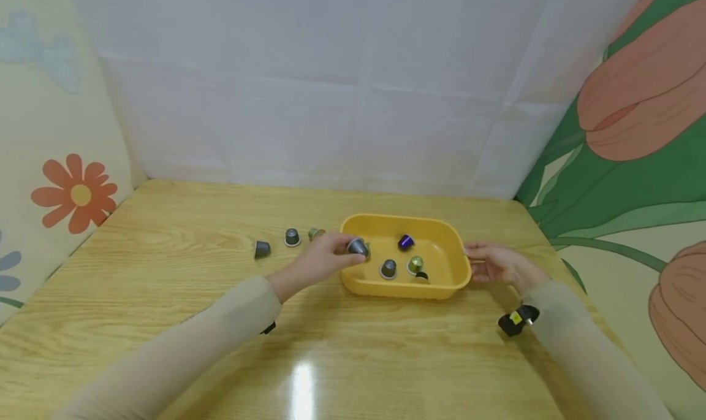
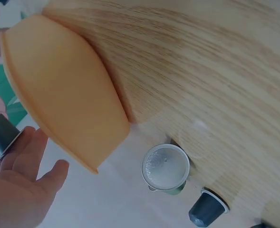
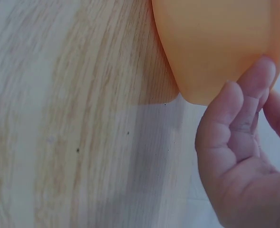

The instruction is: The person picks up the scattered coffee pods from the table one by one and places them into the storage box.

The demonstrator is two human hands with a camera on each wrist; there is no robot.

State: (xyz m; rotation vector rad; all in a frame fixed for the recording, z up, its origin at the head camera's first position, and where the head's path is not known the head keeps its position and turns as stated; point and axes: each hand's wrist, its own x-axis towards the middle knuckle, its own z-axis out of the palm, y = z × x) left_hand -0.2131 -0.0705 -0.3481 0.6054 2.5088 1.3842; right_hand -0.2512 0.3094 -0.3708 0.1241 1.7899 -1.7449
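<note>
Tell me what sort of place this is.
Probably a staged indoor corner: a yellow-brown wood-grain table meets a creased white backdrop, with a large pink-and-green tulip print on the right.

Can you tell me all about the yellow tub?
The tub is yellow, smooth and shiny inside, and looks like plastic. It's a long box with rounded corners, an open top and a lip around its edge; its walls slope outward. It stands upright on the wooden table, with a few pods inside. The right hand touches its right end. The left hand is at its left end, but I can't tell if it touches.
</note>
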